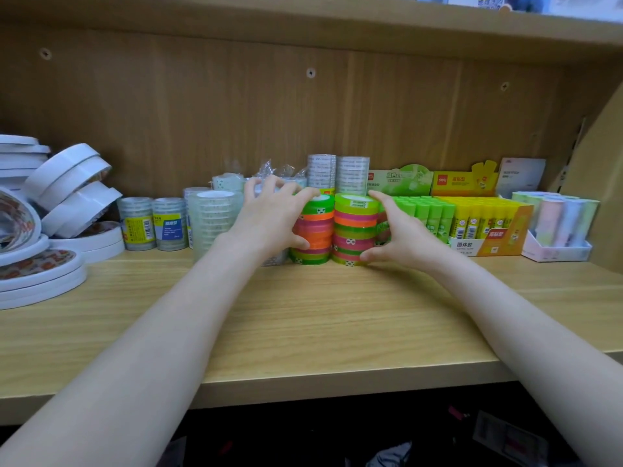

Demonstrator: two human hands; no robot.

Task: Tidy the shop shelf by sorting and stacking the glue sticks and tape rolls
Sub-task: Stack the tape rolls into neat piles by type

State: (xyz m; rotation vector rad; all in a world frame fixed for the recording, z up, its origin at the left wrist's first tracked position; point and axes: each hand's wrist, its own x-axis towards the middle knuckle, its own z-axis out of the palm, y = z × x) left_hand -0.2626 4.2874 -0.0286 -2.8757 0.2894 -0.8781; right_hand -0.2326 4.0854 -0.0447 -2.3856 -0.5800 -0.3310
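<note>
Cupping two neon tape stacks mid-shelf, left hand curling fingers round the left stack, right hand bracketing the right with fingers spread. Sitting just right: boxed glue sticks; lying far left: white rolls, all against a wooden back panel.
</note>
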